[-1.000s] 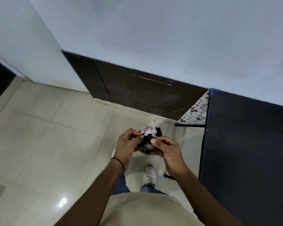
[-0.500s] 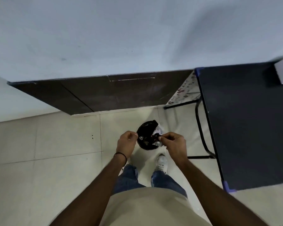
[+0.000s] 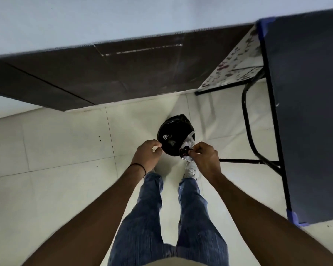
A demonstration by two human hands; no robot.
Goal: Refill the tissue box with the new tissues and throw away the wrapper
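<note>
A small bin lined with a black bag (image 3: pixel 174 134) stands on the pale tiled floor just ahead of my shoes. My right hand (image 3: pixel 205 160) is held above the bin's right rim, pinching the crumpled white and dark red tissue wrapper (image 3: pixel 188 142). Level with it, over the bin's left rim, my left hand (image 3: pixel 147 152) has its fingers curled in with nothing visible in them. The tissue box is out of view.
A dark table (image 3: pixel 306 112) with black metal legs and blue tape on its corners stands close on my right. A patterned sheet (image 3: pixel 236 64) lies under it by the wall. A dark skirting band (image 3: pixel 104 73) runs along the wall ahead.
My hands have parted: the wrapper, first held by both, is now in my right hand alone. My view has swung down and right, over the bin beside the table.
</note>
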